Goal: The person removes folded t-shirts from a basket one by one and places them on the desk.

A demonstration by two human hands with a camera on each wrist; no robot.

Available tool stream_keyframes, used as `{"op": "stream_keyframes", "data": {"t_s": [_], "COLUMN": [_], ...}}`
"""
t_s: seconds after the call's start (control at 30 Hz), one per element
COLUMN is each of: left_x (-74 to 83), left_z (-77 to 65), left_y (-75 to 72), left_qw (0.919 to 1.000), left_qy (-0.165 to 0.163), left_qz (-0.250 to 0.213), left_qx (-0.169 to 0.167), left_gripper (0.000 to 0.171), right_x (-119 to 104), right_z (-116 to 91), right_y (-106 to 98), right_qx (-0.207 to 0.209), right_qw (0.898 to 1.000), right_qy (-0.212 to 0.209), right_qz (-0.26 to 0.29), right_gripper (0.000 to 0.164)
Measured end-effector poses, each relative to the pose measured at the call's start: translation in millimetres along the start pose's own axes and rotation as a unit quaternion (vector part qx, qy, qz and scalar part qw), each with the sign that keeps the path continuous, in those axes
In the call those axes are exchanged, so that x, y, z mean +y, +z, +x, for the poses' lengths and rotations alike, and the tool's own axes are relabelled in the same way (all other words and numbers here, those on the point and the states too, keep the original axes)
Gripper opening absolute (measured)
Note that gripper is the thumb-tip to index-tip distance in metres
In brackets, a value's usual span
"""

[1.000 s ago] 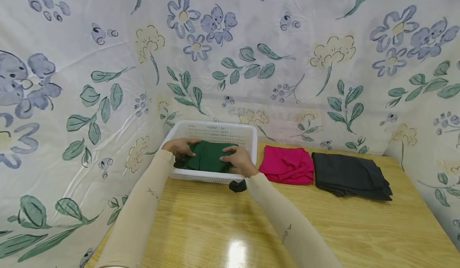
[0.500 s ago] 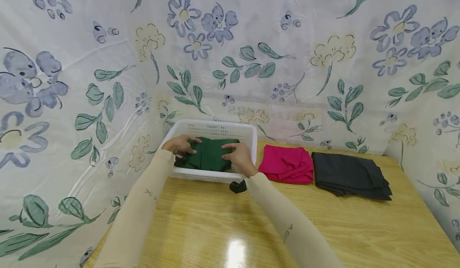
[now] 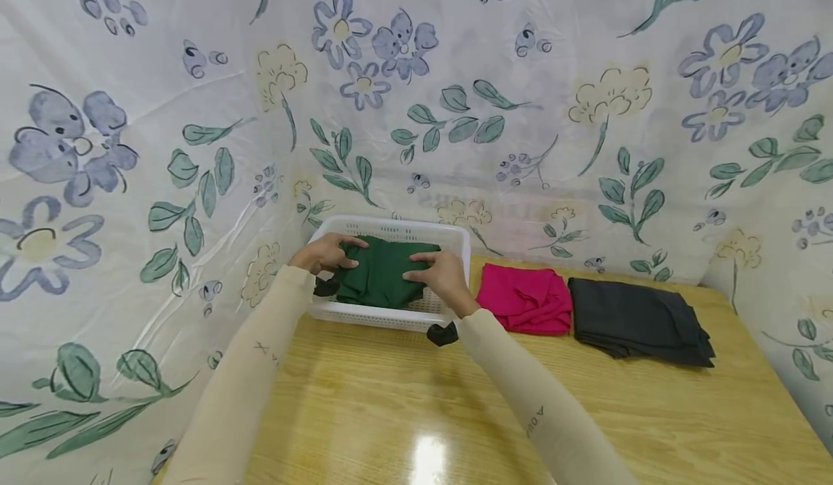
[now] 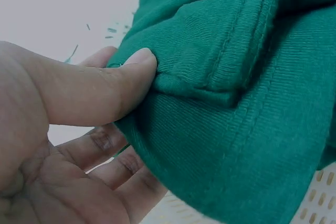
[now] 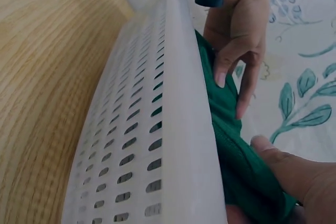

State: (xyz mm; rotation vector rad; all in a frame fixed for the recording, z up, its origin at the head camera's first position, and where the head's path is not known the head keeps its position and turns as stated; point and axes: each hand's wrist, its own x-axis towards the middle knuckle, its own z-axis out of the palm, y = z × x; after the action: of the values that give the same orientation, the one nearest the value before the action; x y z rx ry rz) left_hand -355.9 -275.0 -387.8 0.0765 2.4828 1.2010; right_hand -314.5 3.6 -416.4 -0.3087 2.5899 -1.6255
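A folded green garment (image 3: 384, 272) with stitched hems is inside the white perforated basket (image 3: 384, 317). At its left side, my left hand (image 3: 328, 254) pinches the cloth; the left wrist view shows the thumb (image 4: 123, 82) on top and fingers beneath the edge. My right hand (image 3: 442, 275) grips the opposite side, thumb and forefinger at the edge. In the right wrist view, the garment's right end (image 5: 247, 177) lies between that thumb and the fingers, which are mostly hidden by the basket rim (image 5: 191, 156).
To the basket's right on the wooden table (image 3: 364, 405) lie a folded pink garment (image 3: 523, 298) and a folded dark grey one (image 3: 638, 320). A floral sheet (image 3: 416, 109) hangs close behind the basket and along the left side.
Both hands have raised the green garment slightly, its back edge now higher in the basket. The head view has shifted a little. The pink and grey garments stay in place.
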Motion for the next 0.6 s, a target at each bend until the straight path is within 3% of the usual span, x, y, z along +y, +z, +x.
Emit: {"op": "stream_keyframes", "data": {"t_s": [0.27,0.47,0.6], "left_x": [0.4,8.8,14.6], "left_z": [-2.2,-7.0,-8.5], "left_y": [0.6,4.3,5.4], "left_qw": [0.9992,0.9966,0.9957], "left_qy": [0.010,0.030,0.035], "left_qz": [-0.038,-0.077,-0.085], "left_qx": [0.006,0.003,0.002], "left_gripper": [0.054,0.055,0.055], "right_x": [3.5,5.1,4.3], "right_z": [1.5,-0.4,-2.0], "right_y": [-4.8,-14.9,-21.8], "right_qx": [0.027,0.038,0.047], "right_qw": [0.998,0.998,0.998], "right_qy": [-0.036,-0.044,-0.048], "right_qz": [-0.036,0.010,0.000], "right_gripper": [0.035,0.034,0.034]}}
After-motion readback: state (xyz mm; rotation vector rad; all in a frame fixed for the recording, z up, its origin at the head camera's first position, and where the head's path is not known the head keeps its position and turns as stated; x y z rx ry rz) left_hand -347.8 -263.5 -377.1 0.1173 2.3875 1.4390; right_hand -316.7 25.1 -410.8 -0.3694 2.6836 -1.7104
